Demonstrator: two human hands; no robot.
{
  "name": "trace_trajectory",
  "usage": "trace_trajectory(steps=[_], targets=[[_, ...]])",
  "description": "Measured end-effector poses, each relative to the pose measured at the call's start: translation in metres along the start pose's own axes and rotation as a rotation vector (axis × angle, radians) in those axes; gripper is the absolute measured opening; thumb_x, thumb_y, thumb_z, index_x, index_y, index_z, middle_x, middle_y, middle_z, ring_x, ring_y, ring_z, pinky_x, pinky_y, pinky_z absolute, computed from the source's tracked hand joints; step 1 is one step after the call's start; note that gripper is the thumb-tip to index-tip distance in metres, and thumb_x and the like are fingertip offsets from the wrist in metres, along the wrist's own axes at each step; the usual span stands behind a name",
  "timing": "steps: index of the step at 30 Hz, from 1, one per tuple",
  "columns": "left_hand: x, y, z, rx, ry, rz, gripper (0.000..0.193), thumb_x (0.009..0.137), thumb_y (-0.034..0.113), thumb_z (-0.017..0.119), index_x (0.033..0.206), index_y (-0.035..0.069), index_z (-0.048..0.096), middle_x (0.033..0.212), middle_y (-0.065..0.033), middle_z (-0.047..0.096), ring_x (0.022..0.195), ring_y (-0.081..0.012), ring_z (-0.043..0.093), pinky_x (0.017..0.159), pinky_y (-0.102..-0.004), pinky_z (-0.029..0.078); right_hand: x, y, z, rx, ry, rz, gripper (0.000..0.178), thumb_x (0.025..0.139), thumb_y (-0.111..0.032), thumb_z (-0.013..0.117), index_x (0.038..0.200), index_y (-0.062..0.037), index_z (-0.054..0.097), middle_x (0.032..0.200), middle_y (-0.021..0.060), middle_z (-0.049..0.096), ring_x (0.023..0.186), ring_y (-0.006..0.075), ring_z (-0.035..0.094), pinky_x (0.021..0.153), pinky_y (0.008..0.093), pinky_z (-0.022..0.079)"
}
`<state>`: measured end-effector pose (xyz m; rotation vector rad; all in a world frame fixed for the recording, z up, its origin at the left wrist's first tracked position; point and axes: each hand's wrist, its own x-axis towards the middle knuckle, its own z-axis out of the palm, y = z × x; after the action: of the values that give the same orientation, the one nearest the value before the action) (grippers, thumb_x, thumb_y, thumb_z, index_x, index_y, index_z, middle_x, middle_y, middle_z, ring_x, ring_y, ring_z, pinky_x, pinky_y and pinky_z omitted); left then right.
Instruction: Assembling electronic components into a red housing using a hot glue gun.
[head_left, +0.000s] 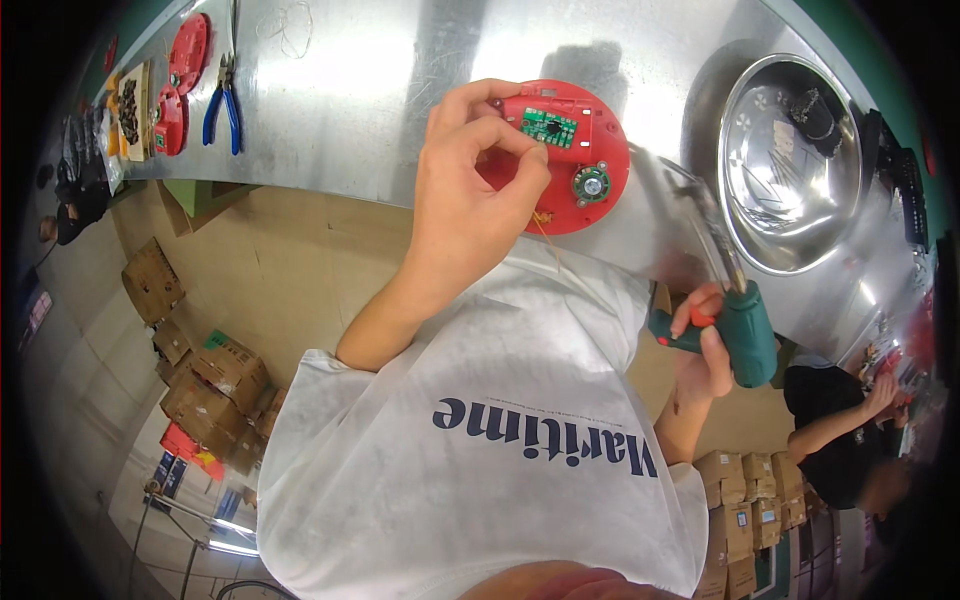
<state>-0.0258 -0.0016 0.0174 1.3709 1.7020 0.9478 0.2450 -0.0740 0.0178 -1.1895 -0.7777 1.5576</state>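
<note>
My left hand (pixel 470 190) reaches over a round red plastic housing (pixel 605 130) at the edge of the metal table. Thumb and index finger meet in a pinch beside the green circuit board (pixel 548 128); whatever lies between their tips is too small to make out. Another finger touches the housing's upper left. A small round speaker (pixel 591 184) sits in the housing, and a thin wire (pixel 550 245) hangs off its near side. To the right, my right hand (pixel 708 360) grips a green soldering gun (pixel 750 335), its blurred metal front pointing up and toward the housing.
A shiny metal bowl (pixel 735 190) holding thin wires and a dark coil stands on the right. Blue-handled pliers (pixel 222 118) and more red housings (pixel 188 55) lie at the far left. Another person (pixel 840 420) works at the right. Cardboard boxes (pixel 215 405) are stacked on the floor.
</note>
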Motion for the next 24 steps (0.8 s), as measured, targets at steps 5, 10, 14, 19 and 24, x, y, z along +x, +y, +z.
trace_trajectory(steps=[5,10,14,19,24], targets=[[0.000,0.005,-0.001,-0.009,-0.012,-0.029,0.003,0.076,0.002,0.066,0.076,-0.001,0.065,0.116,-0.0098,0.055,0.088,-0.0125,0.052,0.071,-0.0246,0.044,-0.012,-0.001,-0.024,0.133,0.127,-0.146,0.045,0.074,-0.013,0.056,0.114,0.0053,0.047,0.096,0.0174,0.049,0.067,0.0223,0.048,0.055,0.0301,0.041],[0.006,0.010,-0.009,0.009,-0.071,-0.047,0.004,0.076,0.002,0.066,0.075,-0.002,0.065,0.116,-0.0103,0.056,0.086,-0.0125,0.053,0.072,-0.0249,0.045,-0.015,0.003,-0.067,0.170,0.176,-0.236,0.035,0.078,-0.016,0.054,0.105,0.0047,0.049,0.101,0.0165,0.048,0.066,0.0202,0.046,0.058,0.0294,0.038],[0.007,0.012,-0.022,0.042,-0.180,0.003,0.009,0.082,0.004,0.062,0.087,-0.003,0.063,0.117,-0.0131,0.055,0.090,-0.0191,0.058,0.079,-0.0297,0.049,-0.009,0.008,-0.078,0.299,0.151,-0.270,0.031,0.081,-0.018,0.054,0.102,0.0042,0.050,0.101,0.0145,0.047,0.064,0.0176,0.042,0.060,0.0299,0.035],[0.017,0.017,-0.043,-0.122,-0.309,-0.079,0.035,0.083,0.005,0.062,0.116,-0.001,0.055,0.123,-0.0147,0.054,0.098,-0.0233,0.058,0.089,-0.0339,0.046,-0.005,0.013,-0.082,0.445,0.161,-0.271,0.032,0.083,-0.021,0.054,0.102,0.0037,0.049,0.100,0.0125,0.046,0.064,0.0159,0.041,0.062,0.0304,0.033],[0.045,0.010,-0.053,0.473,-0.478,0.448,0.045,0.074,0.017,0.071,0.115,0.006,0.057,0.102,-0.0134,0.058,0.090,-0.0322,0.058,0.077,-0.0398,0.049,-0.008,0.011,-0.077,0.521,0.189,-0.222,0.030,0.084,-0.021,0.054,0.102,0.0021,0.046,0.097,0.0100,0.044,0.062,0.0157,0.041,0.061,0.0306,0.034]])
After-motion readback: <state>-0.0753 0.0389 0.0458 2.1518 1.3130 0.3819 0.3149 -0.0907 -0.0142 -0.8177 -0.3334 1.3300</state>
